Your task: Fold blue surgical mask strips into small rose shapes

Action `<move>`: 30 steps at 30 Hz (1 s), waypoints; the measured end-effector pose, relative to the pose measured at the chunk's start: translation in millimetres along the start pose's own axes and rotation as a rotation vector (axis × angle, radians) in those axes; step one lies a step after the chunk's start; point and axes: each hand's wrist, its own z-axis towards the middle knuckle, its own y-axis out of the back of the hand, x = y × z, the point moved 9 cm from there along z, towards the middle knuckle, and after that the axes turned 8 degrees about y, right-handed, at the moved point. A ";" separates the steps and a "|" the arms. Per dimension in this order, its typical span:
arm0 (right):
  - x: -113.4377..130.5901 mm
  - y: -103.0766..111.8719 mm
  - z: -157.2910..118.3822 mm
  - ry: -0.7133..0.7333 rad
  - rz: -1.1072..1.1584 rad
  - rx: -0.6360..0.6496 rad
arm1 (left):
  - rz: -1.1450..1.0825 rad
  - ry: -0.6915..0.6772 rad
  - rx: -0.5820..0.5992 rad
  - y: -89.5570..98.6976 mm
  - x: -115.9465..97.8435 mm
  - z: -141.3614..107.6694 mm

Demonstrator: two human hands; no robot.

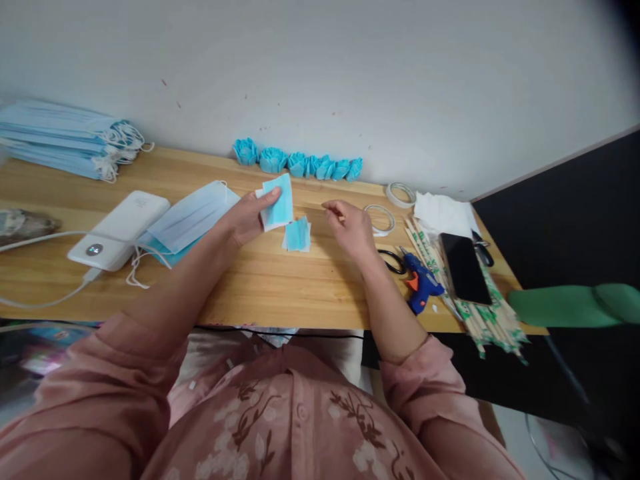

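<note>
Between the thumb and fingers of my left hand [250, 217] is a small stack of blue and white mask-fabric pieces [280, 200], held just above the table. Close by on the wood lies another little pile of blue and white fabric pieces [299, 235]. My right hand [353, 230] is to the right of that pile, its fingers curled and thumb near the index finger; I cannot make out anything between them. Along the wall stands a row of several blue fabric flowers [297, 164].
At left are stacked face masks [65, 137], loose masks [193, 213] and a cabled white power bank [120, 230]. To the right are tape rolls [400, 195], a blue glue gun [423, 283], wrapped chopsticks [483, 323], a phone [465, 268], white tissue [443, 212] and a green bottle [560, 305].
</note>
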 end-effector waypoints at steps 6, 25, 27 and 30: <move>7.4 76.3 0.4 0.025 -0.253 -0.016 | -0.024 -0.022 -0.023 -4.3 -11.7 -6.2; -108.2 58.6 -37.8 0.012 -0.816 0.447 | 0.086 -0.071 0.040 -5.1 2.9 2.9; -106.0 60.1 -38.2 0.016 -0.831 0.460 | 0.116 -0.052 0.037 -5.9 6.5 2.9; -99.6 61.8 -38.5 0.032 -0.873 0.480 | 0.131 -0.014 0.035 -7.1 11.6 2.8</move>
